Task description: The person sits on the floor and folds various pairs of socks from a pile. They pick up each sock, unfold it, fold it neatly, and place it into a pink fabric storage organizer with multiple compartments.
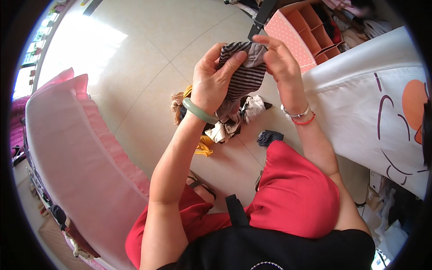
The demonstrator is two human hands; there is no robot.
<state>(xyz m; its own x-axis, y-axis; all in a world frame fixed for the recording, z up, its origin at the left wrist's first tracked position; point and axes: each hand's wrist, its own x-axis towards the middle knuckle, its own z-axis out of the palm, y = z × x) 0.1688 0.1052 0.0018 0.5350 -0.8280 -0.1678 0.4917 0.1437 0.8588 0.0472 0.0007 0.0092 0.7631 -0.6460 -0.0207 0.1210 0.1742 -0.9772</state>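
Both my hands hold up a grey and black striped sock [245,74] in front of me. My left hand [215,78], with a green bangle on the wrist, grips its left side with the thumb on top. My right hand [278,58], with a silver and a red bracelet on the wrist, pinches its upper right edge. Below the hands a small pile of socks and small clothes [225,121] lies on the tiled floor, and a dark striped sock [270,137] lies apart to its right.
A pink divided storage box [310,31] stands on the floor behind my hands. A white sheet with a cartoon print [378,103] covers something at the right. A pink mattress [72,148] lies at the left. My knees in red cloth are below.
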